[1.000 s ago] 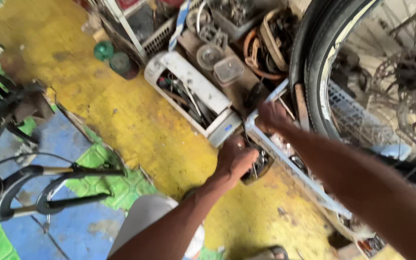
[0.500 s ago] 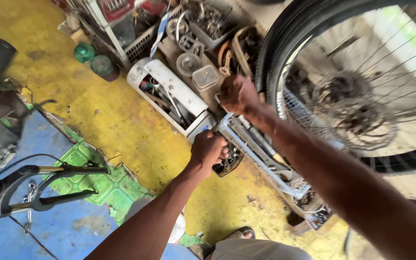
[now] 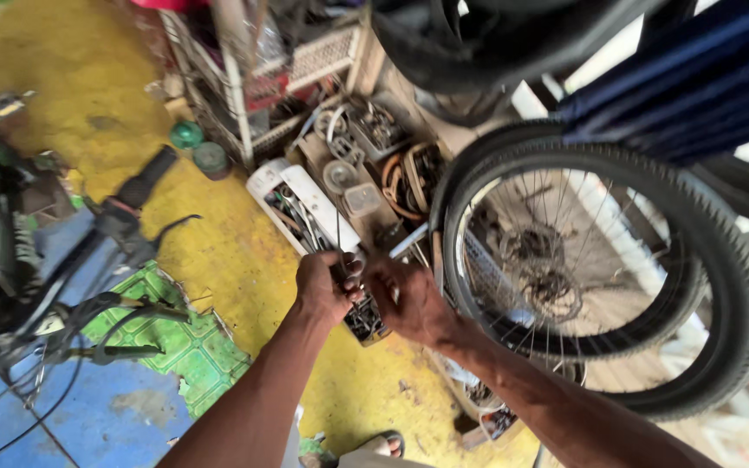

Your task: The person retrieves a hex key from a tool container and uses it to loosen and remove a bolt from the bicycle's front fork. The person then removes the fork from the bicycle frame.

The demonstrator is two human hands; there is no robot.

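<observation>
My left hand point(image 3: 322, 288) and right hand point(image 3: 411, 299) meet over the yellow floor point(image 3: 218, 251), fingers pressed together on a thin dark wire point(image 3: 338, 238) that rises between them; what exactly each pinches below is too blurred for me to tell. Just under the hands lies a small tray of metal parts point(image 3: 364, 321), beside a white parts tray point(image 3: 305, 208). A spoked bicycle wheel point(image 3: 600, 277) stands at the floor's right edge; black handlebars point(image 3: 106, 303) lie at its left edge.
</observation>
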